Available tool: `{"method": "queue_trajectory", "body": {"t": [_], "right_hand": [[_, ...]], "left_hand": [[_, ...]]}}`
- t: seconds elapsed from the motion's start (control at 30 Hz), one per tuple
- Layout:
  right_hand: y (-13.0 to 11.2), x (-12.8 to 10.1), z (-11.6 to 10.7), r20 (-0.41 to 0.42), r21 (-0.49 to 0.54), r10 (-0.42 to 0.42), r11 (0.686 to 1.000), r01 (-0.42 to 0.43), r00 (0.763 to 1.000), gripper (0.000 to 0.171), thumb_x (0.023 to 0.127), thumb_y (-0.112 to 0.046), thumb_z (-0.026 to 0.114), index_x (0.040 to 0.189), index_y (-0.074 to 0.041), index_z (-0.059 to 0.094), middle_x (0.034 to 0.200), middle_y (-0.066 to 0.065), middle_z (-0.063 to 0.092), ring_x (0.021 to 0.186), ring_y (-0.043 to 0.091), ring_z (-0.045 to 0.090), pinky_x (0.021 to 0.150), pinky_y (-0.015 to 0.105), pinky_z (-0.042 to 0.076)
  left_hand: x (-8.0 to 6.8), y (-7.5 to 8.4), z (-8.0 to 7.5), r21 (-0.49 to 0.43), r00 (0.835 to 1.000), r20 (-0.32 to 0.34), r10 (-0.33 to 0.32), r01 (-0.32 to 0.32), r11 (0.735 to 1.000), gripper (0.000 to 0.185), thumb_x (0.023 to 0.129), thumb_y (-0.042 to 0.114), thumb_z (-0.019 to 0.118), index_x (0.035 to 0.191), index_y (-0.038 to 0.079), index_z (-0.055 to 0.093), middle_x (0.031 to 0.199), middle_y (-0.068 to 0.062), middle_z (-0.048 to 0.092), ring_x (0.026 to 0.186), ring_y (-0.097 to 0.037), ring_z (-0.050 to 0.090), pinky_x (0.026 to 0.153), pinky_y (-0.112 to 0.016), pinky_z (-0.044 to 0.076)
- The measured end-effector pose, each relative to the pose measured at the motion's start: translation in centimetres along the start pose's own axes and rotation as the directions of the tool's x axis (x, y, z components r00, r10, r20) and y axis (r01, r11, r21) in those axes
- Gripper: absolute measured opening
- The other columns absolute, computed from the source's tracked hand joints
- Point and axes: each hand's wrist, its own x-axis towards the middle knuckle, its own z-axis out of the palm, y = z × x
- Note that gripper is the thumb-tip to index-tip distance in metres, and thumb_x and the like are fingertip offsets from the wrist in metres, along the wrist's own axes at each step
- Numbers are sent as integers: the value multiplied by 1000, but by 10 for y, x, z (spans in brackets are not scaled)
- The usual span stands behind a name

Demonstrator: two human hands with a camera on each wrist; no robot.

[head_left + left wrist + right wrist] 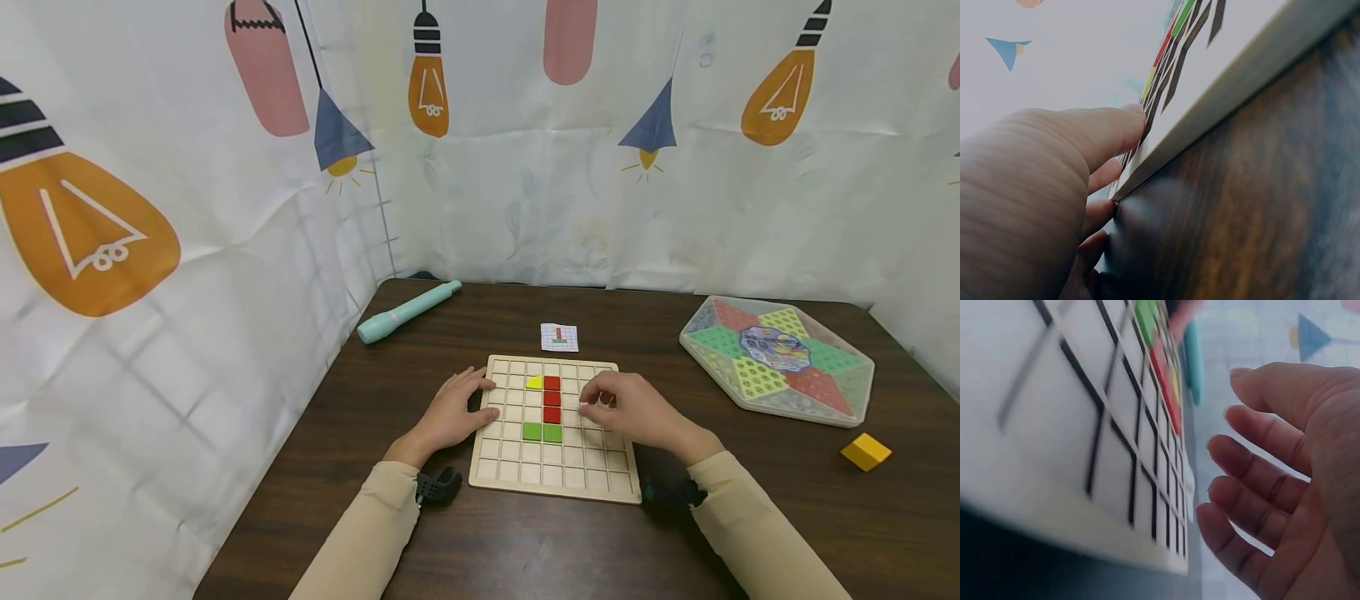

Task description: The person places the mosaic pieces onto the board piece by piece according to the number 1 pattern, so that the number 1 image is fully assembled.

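A square wooden grid board lies on the table in the head view. Three red squares form a column on it, with a yellow slant-edged piece left of the top one. Two green squares sit side by side at the column's foot. My left hand rests at the board's left edge; the left wrist view shows its thumb on top. Over the board's right side hovers my right hand, its fingers loosely bent and holding nothing in the right wrist view.
A small card with a printed grid pattern lies behind the board. At the back left is a turquoise cylindrical object. To the right are a hexagonal clear case of coloured pieces and a yellow block. Printed curtains hang behind the table.
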Motion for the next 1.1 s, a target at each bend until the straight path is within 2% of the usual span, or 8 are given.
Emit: {"method": "queue_trajectory", "body": {"t": [0.17,0.27,0.5,0.73,0.87,0.97,1.1], "right_hand": [[19,-5,-17,-44,33,75,997,-73,996,11,84,-37,63,89,-28,64,82,-13,59,70,10,51,61,26,46],[32,-10,-27,-49,55,139,989,-136,989,18,84,-39,62,94,-24,65,85,-9,60,72,12,54,62,29,47],[65,-22,-43,21,58,239,969,-240,971,29,84,-45,60,99,-20,64,91,-5,62,77,12,58,65,31,48],[86,-33,-52,102,73,245,965,-253,964,30,86,-36,61,101,-11,64,91,0,63,75,13,58,62,29,48],[88,-37,-57,155,68,267,958,-280,951,25,84,-33,64,98,-12,66,86,-2,65,69,11,55,60,28,46],[89,-39,-62,216,85,267,953,-290,939,23,84,-31,65,98,-13,67,87,-3,65,70,11,55,61,27,46],[94,-46,-70,321,152,213,950,-273,923,23,84,-26,64,101,-11,68,93,2,65,74,11,56,64,27,48]], "left_hand": [[0,1,0,-5,1000,-2,11,-11,1000,45,85,37,63,124,17,54,145,-1,31,136,-18,19,111,-42,10],[0,1,0,-10,1000,-3,16,-16,1000,45,85,36,63,124,16,54,145,-2,31,136,-19,18,111,-42,10],[1,0,1,-6,1000,-6,12,-12,1000,45,84,37,63,124,17,54,145,0,32,136,-17,18,111,-41,10],[0,-1,0,-6,1000,-6,15,-15,1000,45,85,37,62,123,17,54,145,-2,32,136,-19,19,111,-42,11],[-1,0,-1,-10,1000,-10,28,-28,1000,45,85,37,62,124,16,54,145,-3,32,136,-21,19,110,-45,12],[-2,0,-1,-12,1000,-13,26,-26,1000,45,84,36,63,124,16,54,144,-3,32,136,-20,19,111,-44,11],[-1,-1,0,-6,1000,-11,15,-15,1000,45,84,37,63,124,18,54,144,-1,32,136,-18,19,111,-42,11]]}}
